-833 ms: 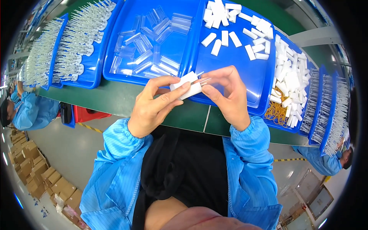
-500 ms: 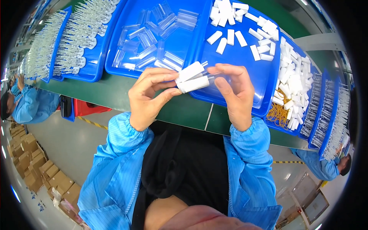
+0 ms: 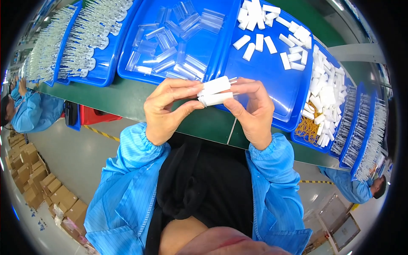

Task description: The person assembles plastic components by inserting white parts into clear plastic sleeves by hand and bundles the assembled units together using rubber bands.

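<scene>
Two white rectangular blocks lie side by side in front of me, above the table's near edge. Thin prongs stick out past their right ends. My left hand pinches the pair at the left end between thumb and fingers. My right hand is closed at the right end, its thumb against the lower block and its fingers by the prongs. Any clear piece between the right fingers is too faint to make out. Beyond the hands stands a blue tray of clear plastic sleeves.
A second blue tray holds scattered white blocks. Right of it, a bin has more white blocks and tan rubber bands. Racks of pronged white parts stand at both sides. Co-workers in blue sit left and right.
My right hand has moved left and closed in on the blocks' right end. The blocks have turned slightly toward level. My left hand keeps its hold.
</scene>
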Demonstrator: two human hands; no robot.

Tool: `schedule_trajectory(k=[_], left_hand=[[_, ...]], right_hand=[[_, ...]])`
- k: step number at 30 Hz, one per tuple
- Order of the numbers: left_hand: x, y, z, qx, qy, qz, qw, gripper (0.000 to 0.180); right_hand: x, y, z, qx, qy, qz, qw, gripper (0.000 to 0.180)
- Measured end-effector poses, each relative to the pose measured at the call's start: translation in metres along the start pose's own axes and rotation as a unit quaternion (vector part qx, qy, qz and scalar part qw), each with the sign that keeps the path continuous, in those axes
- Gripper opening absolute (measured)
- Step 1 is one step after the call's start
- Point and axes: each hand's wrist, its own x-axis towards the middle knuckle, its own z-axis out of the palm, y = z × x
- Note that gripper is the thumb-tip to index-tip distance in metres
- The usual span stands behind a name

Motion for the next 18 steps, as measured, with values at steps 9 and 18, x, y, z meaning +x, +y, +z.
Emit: schedule_trajectory(k=[9,18], left_hand=[[0.000,-0.003,0.000,-0.002,-0.001,-0.014,1.000,0.036],[0.005,0.001,0.000,-0.046,-0.016,-0.042,0.998,0.044]], right_hand=[[0.005,0.000,0.000,0.037,0.003,0.051,0.998,0.036],[0.013,-0.006,-0.009,0.021,-0.039,0.038,0.998,0.031]])
